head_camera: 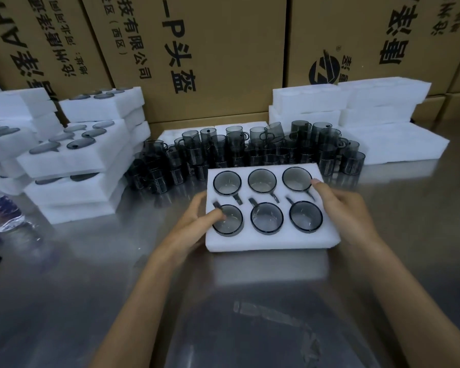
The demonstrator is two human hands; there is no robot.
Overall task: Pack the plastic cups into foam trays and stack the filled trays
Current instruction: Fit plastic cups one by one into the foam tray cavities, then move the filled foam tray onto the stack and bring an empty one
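A white foam tray lies in front of me on the metal table, with a smoky grey plastic cup in each of its several round pockets. My left hand grips the tray's left edge, its thumb on top by the near-left cup. My right hand holds the right edge, its thumb lying on the foam beside the far-right cup. Behind the tray stands a crowd of loose grey cups, some stacked.
Filled foam trays are stacked at the left. Empty foam trays are piled at the back right. Cardboard boxes wall off the back. A plastic water bottle lies at the left edge of the steel table.
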